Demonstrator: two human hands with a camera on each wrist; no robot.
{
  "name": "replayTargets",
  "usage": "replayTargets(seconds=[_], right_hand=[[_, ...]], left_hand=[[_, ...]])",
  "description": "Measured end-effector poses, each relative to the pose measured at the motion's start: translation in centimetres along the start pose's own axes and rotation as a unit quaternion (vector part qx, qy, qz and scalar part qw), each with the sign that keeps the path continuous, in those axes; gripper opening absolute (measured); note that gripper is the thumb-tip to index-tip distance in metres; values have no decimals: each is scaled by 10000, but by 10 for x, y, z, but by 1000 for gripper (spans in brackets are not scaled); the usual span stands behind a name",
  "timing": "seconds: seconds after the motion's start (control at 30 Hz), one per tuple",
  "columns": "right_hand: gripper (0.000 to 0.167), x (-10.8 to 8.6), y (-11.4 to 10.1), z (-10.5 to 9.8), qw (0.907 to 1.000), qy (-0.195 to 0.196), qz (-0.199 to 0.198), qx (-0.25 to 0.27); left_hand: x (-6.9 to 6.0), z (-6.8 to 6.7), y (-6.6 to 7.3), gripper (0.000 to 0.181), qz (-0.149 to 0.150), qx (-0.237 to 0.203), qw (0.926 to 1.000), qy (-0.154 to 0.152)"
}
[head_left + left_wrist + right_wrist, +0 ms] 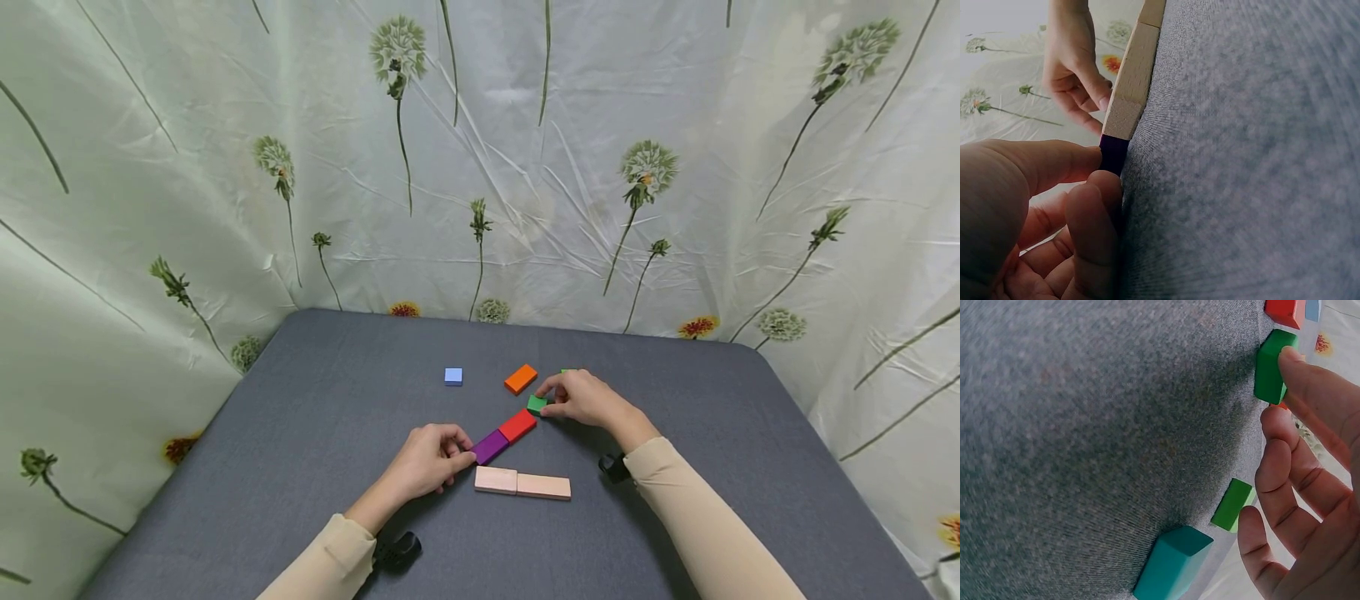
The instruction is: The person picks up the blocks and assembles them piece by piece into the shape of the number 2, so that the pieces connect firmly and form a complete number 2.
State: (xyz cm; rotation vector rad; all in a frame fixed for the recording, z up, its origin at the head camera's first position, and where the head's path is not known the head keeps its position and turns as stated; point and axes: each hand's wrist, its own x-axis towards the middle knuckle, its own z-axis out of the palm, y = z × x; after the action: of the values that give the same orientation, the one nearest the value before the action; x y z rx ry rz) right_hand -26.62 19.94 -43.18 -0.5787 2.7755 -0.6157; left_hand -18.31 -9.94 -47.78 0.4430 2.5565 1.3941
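In the head view a purple block (491, 447) and a red block (517, 426) lie end to end in a slanting row. My left hand (427, 460) pinches the purple block's near end between thumb and fingers, also seen in the left wrist view on the dark purple block (1113, 153). Just past the red block's far end is a green block (536, 405), pinched by my right hand (588, 400). The right wrist view shows thumb and finger on this green block (1270, 367), with a small gap to the red block (1285, 312).
Two pale wooden blocks (513, 482) lie end to end nearer the body. An orange block (521, 379) and a light blue block (453, 377) lie farther back. A light green block (1232, 505) and a teal block (1172, 562) are near my right hand.
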Motion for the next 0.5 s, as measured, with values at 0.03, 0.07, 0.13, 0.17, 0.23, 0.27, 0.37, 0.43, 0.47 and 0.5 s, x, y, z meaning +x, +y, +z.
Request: replayTargets(seconds=[0.03, 0.07, 0.13, 0.17, 0.23, 0.27, 0.37, 0.43, 0.47, 0.5], right_hand=[[27, 0, 0, 0, 10000, 3, -20, -8], [27, 0, -1, 0, 10000, 3, -40, -9], [27, 0, -1, 1, 10000, 3, -70, -5], [27, 0, -1, 1, 10000, 2, -90, 0], [27, 0, -1, 1, 9999, 3, -139, -4], [27, 0, -1, 1, 9999, 7, -146, 3], [26, 1, 0, 1, 9998, 21, -177, 23], [26, 1, 0, 1, 9998, 30, -205, 19], [26, 1, 0, 1, 9998, 31, -208, 22], [26, 1, 0, 1, 9998, 31, -207, 36]], left_hand=[[0, 0, 0, 7, 1, -3, 10000, -1], [0, 0, 0, 7, 9, -3, 10000, -2], [0, 0, 0, 7, 13, -7, 10000, -5], [0, 0, 0, 7, 17, -8, 10000, -3], [0, 0, 0, 7, 20, -13, 10000, -5], [0, 0, 0, 7, 21, -15, 10000, -6], [0, 1, 0, 7, 23, -13, 10000, -1], [0, 1, 1, 7, 19, 0, 10000, 4], [0, 1, 1, 6, 25, 8, 10000, 5], [0, 1, 1, 6, 35, 16, 10000, 7]])
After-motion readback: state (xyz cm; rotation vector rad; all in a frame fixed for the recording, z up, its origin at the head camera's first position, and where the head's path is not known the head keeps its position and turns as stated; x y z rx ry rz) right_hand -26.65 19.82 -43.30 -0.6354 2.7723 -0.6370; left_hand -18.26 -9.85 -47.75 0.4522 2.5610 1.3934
